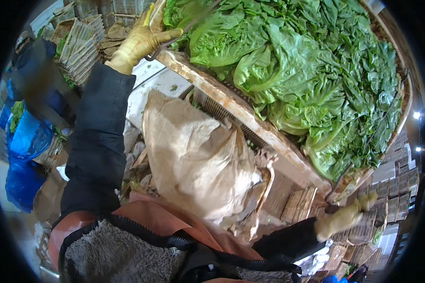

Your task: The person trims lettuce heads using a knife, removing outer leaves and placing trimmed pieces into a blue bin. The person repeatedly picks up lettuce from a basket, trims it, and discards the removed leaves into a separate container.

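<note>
A large plastic crate (212, 88) with a dirty white rim stands before me, heaped with romaine lettuce (279, 70) and darker leafy greens (361, 81). In a yellow glove, my left hand (145, 39) is at the crate's upper left corner, thumb out beside a dark cord or strap (166, 44); its grip is unclear. My right hand (347, 215), also gloved, is blurred just past the crate's lower right corner; whether it holds anything cannot be told. A crumpled tan sheet or sack (198, 155) lies between my body and the crate.
Stacked baskets (79, 42) stand at the upper left, near a person in dark clothes (53, 81). Blue plastic bags (28, 138) with greens are at the far left. More crates (393, 191) are stacked at the right. Beneath the large crate's left end is a white surface (159, 79).
</note>
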The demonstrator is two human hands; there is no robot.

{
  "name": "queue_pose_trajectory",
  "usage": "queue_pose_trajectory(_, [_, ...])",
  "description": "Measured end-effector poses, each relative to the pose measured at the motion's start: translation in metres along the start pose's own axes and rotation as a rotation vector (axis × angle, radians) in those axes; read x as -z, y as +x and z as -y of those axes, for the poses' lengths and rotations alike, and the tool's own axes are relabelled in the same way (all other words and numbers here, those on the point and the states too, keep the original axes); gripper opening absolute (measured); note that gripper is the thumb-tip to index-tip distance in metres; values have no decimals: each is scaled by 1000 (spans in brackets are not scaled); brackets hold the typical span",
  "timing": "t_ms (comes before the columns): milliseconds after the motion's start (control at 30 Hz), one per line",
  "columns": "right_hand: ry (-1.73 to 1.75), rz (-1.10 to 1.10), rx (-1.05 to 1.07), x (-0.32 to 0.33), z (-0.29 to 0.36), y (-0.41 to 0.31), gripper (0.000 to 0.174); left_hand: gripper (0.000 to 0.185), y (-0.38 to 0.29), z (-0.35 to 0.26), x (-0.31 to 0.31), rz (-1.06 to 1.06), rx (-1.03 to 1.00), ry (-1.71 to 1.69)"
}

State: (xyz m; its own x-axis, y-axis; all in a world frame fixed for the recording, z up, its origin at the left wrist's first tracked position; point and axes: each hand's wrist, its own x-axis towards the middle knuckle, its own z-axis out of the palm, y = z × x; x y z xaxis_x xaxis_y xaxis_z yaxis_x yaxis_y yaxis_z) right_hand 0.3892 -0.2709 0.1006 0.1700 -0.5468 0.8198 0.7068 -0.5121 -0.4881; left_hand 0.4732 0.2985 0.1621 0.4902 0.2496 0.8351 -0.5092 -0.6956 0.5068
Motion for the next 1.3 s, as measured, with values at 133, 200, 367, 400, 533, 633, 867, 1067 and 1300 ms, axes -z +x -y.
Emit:
queue_pose_trajectory(133, [-91, -28, -330, 16, -33, 65, 53, 102, -17, -34, 6, 125, 69, -46])
queue_pose_trajectory(200, [-157, -48, -494, 6, -48, 84, 54, 104, -19, -49, 16, 191, 135, -76])
queue_pose_trajectory(367, [-883, 390, -640, 46, -44, 84, 49, 112, -42, -72, 54, 232, 316, -151])
queue_pose_trajectory(400, [-1139, 551, -583, 80, -28, 72, 53, 114, -62, -75, 73, 220, 359, -183])
queue_pose_trajectory(533, [-789, 404, -298, 188, 16, 31, 47, 122, -173, -70, 143, 208, 625, -232])
queue_pose_trajectory(633, [-640, 304, -750, 247, 41, -41, 65, 129, -278, -77, 174, 176, 992, -177])
queue_pose_trajectory(867, [-435, 470, -1134, 333, -82, -160, 88, 123, -366, -111, 139, 293, 792, -26])
queue_pose_trajectory(1067, [-457, 722, -916, 297, -114, -127, 28, 94, -351, -118, 108, 392, 589, 814])
queue_pose_trajectory(1300, [-887, 1229, -771, 219, 55, -98, 21, 88, -315, -93, 245, 108, 855, 961])
